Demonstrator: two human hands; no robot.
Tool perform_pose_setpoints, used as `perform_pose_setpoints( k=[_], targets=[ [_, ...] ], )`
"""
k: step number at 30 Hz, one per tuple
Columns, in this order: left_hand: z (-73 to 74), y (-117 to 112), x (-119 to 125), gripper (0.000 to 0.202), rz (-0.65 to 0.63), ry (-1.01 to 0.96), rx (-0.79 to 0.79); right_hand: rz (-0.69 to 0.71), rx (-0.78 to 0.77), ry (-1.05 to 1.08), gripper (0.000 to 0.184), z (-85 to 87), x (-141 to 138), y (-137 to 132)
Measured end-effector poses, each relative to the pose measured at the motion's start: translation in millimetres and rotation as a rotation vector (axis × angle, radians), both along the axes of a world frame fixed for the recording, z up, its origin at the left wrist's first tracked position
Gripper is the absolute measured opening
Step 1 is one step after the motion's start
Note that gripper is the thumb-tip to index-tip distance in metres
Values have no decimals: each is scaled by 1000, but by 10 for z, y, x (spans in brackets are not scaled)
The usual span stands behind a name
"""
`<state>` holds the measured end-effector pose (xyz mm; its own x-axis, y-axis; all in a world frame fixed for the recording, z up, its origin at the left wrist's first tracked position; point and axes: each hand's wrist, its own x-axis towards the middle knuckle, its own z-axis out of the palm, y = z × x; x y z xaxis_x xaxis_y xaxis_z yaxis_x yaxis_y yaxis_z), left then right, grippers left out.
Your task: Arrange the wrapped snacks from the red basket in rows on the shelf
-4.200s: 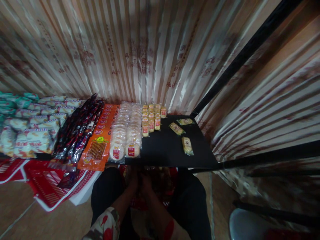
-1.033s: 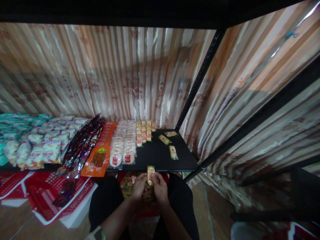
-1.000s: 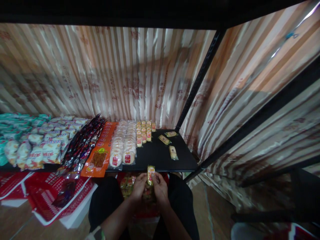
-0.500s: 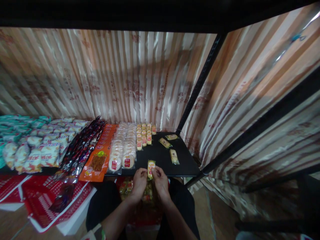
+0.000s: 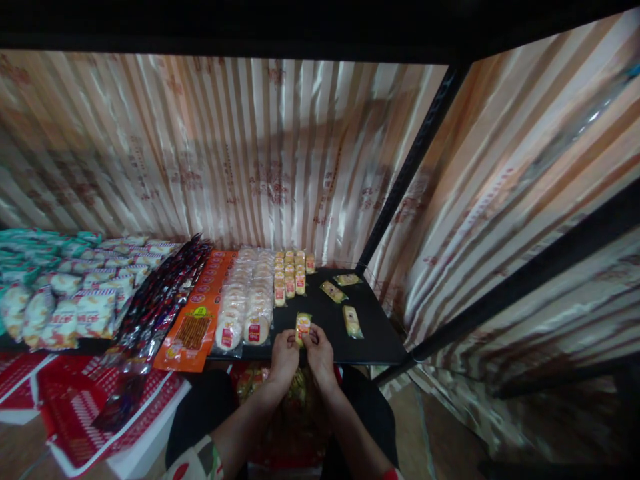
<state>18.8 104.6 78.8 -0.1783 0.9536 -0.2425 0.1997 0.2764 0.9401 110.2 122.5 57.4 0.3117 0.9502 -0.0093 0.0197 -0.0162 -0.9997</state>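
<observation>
Between both hands, just above the front edge of the black shelf, is a small yellow snack packet with a red and orange label, held upright. My left hand pinches its left side and my right hand its right lower side. Behind it stand short rows of matching packets. To the right, three more lie apart on the shelf: one flat packet near the front, a slanted packet and a packet at the back.
Left of the rows are round white crackers in clear wrap, an orange snack bag, dark shiny packets and white bags. A red basket with packets sits between my legs; another red basket is left. A black post rises right.
Both hands have lifted the yellow packet slightly, moving it a little further over the shelf. The view has shifted slightly.
</observation>
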Motion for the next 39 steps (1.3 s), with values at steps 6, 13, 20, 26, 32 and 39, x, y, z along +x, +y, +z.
perform_pose_setpoints(
  k=[6,13,20,26,32,39],
  targets=[
    [11,145,34,28,30,47,-12,3,-10,-143,32,-101,12,184],
    [129,278,48,31,21,196,47,-8,-2,-259,32,-116,-30,420],
    [190,418,66,30,32,170,57,-6,32,-305,32,-128,-84,612],
    [163,551,58,31,75,137,56,-36,101,-278,30,-177,-130,762],
    [157,653,47,28,107,114,97,-52,104,-272,32,-173,-166,884],
    [147,741,47,28,104,55,117,-29,64,-268,36,-169,-178,996]
  ],
)
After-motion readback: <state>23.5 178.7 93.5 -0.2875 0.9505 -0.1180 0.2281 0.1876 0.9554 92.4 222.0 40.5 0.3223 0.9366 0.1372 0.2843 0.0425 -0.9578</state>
